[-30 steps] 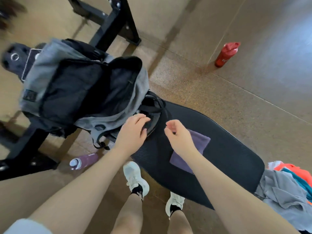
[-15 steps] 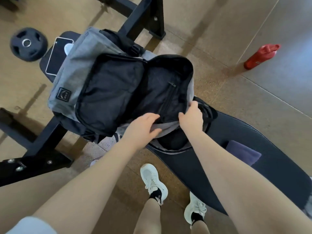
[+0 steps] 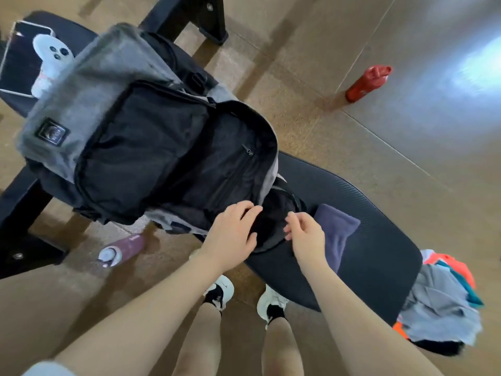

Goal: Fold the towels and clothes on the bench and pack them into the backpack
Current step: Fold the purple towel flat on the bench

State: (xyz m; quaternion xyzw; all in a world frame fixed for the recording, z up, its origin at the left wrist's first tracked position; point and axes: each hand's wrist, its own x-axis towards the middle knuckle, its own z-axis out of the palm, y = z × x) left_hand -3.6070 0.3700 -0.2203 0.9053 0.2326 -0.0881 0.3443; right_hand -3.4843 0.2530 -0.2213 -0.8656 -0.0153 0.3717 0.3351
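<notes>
A grey backpack (image 3: 108, 85) with a black lining lies on the black bench (image 3: 379, 218), its main compartment unzipped and spread wide. My left hand (image 3: 233, 232) grips the black lower rim of the backpack, fingers curled over it and thumb below. My right hand (image 3: 306, 234) hovers just right of the opening with loosely curled fingers and holds nothing. Under that wrist lies a folded purple towel (image 3: 341, 229) on the bench. A heap of grey, orange and teal clothes (image 3: 439, 302) sits at the bench's right end.
A red bottle (image 3: 366, 82) stands on the floor beyond the bench. A purple bottle (image 3: 122, 248) lies on the floor near my feet. A phone and a white plush (image 3: 48, 55) rest behind the backpack. Black frame legs (image 3: 189, 12) cross the floor.
My right hand has let go of the backpack's rim and drawn back toward the purple towel. The left hand has shifted right along the lower rim. The view has swung right.
</notes>
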